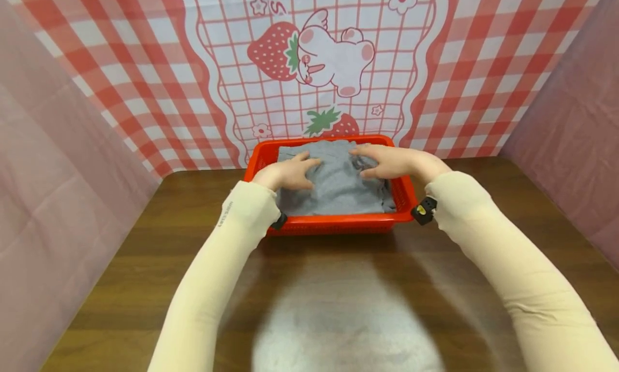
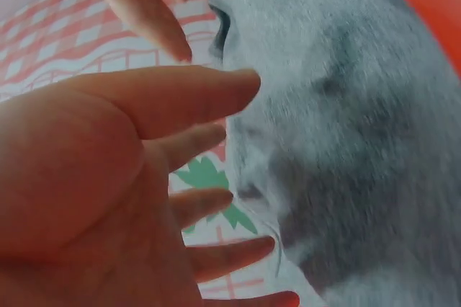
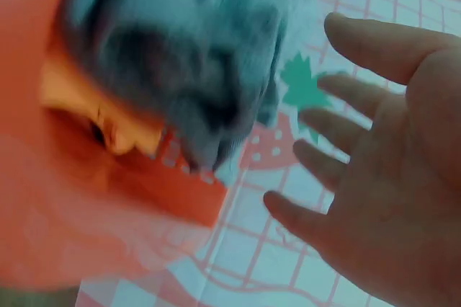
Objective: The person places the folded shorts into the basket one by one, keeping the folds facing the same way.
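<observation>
A grey cloth lies bunched in a red plastic basket, filling most of it. My left hand is over the cloth's left part, its fingers spread. Over the right part is my right hand, also with fingers apart. In the left wrist view the left hand shows its palm beside the grey cloth, with nothing gripped. The right wrist view has the right hand apart from the cloth, with straight fingers. Whether the left fingertips touch the cloth, I cannot tell.
The basket stands at the back of a brown wooden table, close to a red-and-white checked curtain with strawberry prints. Pink cloth walls rise on both sides. Inside the basket, something orange-yellow shows under the cloth, blurred.
</observation>
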### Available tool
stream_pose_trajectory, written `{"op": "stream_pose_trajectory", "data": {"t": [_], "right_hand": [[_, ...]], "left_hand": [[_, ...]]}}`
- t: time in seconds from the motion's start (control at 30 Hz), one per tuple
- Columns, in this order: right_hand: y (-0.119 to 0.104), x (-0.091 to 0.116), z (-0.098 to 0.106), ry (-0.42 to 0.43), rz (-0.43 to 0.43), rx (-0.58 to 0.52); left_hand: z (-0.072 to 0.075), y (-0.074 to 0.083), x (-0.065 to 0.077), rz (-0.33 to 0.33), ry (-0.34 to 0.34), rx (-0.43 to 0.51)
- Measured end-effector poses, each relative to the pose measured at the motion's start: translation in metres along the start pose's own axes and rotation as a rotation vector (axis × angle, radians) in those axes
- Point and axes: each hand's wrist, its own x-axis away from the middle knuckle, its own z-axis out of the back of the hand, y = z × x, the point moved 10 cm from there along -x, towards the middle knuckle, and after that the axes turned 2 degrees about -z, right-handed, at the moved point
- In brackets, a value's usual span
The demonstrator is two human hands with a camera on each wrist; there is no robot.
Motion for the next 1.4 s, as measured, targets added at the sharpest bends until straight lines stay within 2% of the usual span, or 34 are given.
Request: {"op": "stream_pose_trajectory", "data": {"t": [0.1,0.23,0.33,0.43,0.6,0.73,0.8,0.87,1.03,1.17,1.4], "right_hand": [[-0.005,-0.002,-0.013,-0.099,-0.004,0.034],[0.001,-0.001,-0.029,-0.229,-0.068,0.056],[0.004,0.001,-0.033,-0.262,-0.093,0.026],[0.007,0.004,-0.033,-0.266,-0.106,0.019],[0.009,0.017,-0.027,-0.209,-0.118,0.050],[0.003,0.033,-0.020,-0.114,-0.070,0.045],[-0.001,0.040,-0.020,-0.079,-0.044,0.017],[-0.005,0.044,-0.021,-0.041,-0.013,0.004],[-0.008,0.048,-0.028,0.037,0.023,0.032],[-0.007,0.048,-0.034,0.085,0.013,0.078],[-0.009,0.051,-0.037,0.210,0.055,0.143]], "left_hand": [[0.000,0.005,-0.002,-0.001,-0.005,-0.013],[-0.005,-0.002,-0.003,0.074,-0.062,-0.038],[-0.007,-0.008,-0.002,0.101,-0.092,-0.038],[-0.009,-0.010,-0.001,0.083,-0.111,-0.045],[-0.008,-0.008,0.013,0.056,-0.076,-0.088],[-0.005,0.005,0.030,-0.028,-0.011,-0.097],[-0.007,0.012,0.037,-0.086,0.008,-0.091],[-0.011,0.014,0.041,-0.111,0.018,-0.077],[-0.025,0.008,0.043,-0.109,0.014,-0.087],[-0.033,0.004,0.041,-0.121,0.025,-0.111],[-0.036,-0.001,0.044,-0.160,0.120,-0.061]]}}
